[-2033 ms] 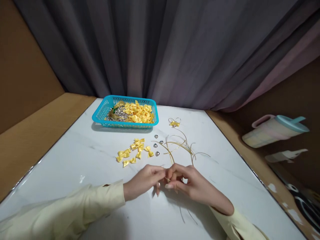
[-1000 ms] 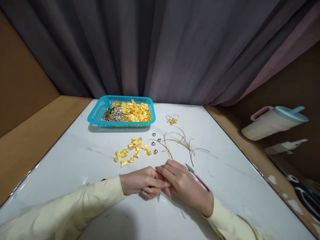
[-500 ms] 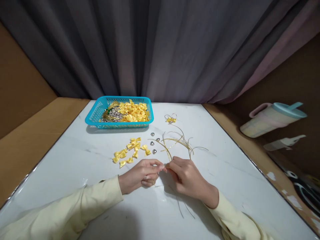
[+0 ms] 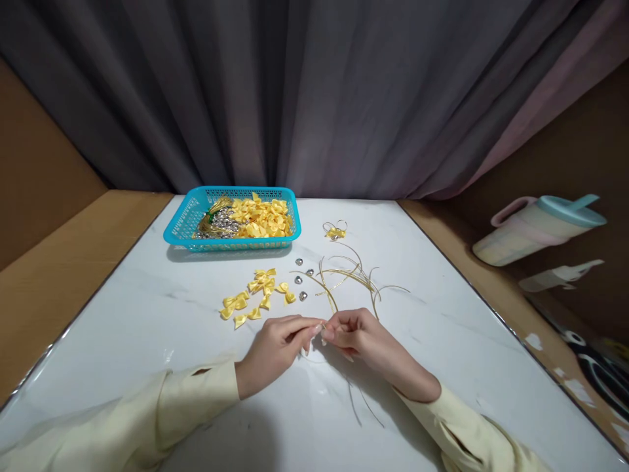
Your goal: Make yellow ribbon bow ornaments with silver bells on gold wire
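A white table with grey streaks (image 4: 147,328) stands before a long, dark grey cloth curtain (image 4: 314,98). A blue plastic basket with small holes (image 4: 230,244) sits at the back. Shiny yellow ribbon bows (image 4: 263,283), silver heart-shaped beads (image 4: 298,280) and thin, curvy gold wires (image 4: 344,271) lie in front of it. The left hand (image 4: 278,347) and right hand (image 4: 371,344) pinch a thin strand (image 4: 324,326), mostly hidden, near the wires. One second ago, the right hand covered the left fingers; now just their fingertips meet. The bows lie as before.
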The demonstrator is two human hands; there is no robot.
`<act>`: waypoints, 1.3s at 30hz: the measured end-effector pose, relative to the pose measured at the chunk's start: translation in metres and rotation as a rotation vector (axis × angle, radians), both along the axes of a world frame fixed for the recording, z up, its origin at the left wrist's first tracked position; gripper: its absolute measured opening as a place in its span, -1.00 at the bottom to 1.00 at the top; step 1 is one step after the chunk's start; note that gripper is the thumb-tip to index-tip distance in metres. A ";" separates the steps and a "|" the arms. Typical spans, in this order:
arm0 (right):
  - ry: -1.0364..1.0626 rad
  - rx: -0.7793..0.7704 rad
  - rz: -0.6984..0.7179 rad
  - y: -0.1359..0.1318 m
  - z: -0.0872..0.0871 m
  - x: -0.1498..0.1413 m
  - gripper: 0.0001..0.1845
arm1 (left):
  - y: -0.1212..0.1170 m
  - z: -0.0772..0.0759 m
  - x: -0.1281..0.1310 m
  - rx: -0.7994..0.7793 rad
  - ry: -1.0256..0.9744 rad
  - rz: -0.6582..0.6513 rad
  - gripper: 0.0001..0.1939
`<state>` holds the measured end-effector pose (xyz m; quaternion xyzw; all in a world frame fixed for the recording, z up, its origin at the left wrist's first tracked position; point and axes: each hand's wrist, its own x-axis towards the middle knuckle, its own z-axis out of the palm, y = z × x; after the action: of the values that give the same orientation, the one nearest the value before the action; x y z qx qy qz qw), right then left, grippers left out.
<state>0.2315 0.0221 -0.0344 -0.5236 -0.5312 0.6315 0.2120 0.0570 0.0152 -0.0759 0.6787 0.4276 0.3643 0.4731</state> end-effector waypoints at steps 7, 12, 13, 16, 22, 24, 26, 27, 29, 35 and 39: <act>-0.042 0.064 0.091 0.001 -0.007 0.002 -0.82 | -0.007 -0.001 0.001 0.214 0.171 -0.122 -0.78; -0.043 0.127 0.195 0.000 -0.010 0.003 -0.76 | -0.006 0.001 0.001 0.233 0.199 -0.146 -0.90; -0.046 0.137 0.212 0.000 -0.009 0.004 -0.75 | -0.006 0.001 0.001 0.218 0.199 -0.150 -0.91; -0.078 0.171 0.291 0.000 -0.006 0.007 -0.76 | -0.006 0.001 0.001 0.158 0.195 -0.155 -0.89; -0.082 0.230 0.296 0.006 -0.002 0.015 -0.78 | -0.004 0.002 0.001 0.033 0.123 -0.077 -0.79; -0.077 0.240 0.312 0.007 -0.002 0.016 -0.83 | -0.003 0.002 0.001 0.000 0.071 -0.059 -0.78; -0.094 0.240 0.340 0.008 -0.002 0.015 -0.82 | -0.002 0.002 0.001 -0.032 0.034 -0.062 -0.77; -0.102 0.236 0.344 0.007 -0.003 0.014 -0.81 | -0.002 0.002 0.001 -0.045 0.025 -0.066 -0.77; -0.099 0.216 0.321 0.006 -0.005 0.011 -0.79 | -0.002 0.001 0.001 -0.068 0.016 -0.075 -0.76; -0.153 0.295 0.228 0.002 -0.013 0.008 -0.80 | -0.002 0.003 0.001 -0.178 -0.081 -0.098 -0.78; -0.220 0.420 0.215 0.000 -0.013 0.007 -0.74 | 0.000 0.004 0.001 -0.281 -0.092 -0.093 -0.79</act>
<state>0.2381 0.0222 -0.0470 -0.4742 -0.7232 0.4653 0.1886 0.0579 0.0151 -0.0719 0.6075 0.4203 0.3090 0.5989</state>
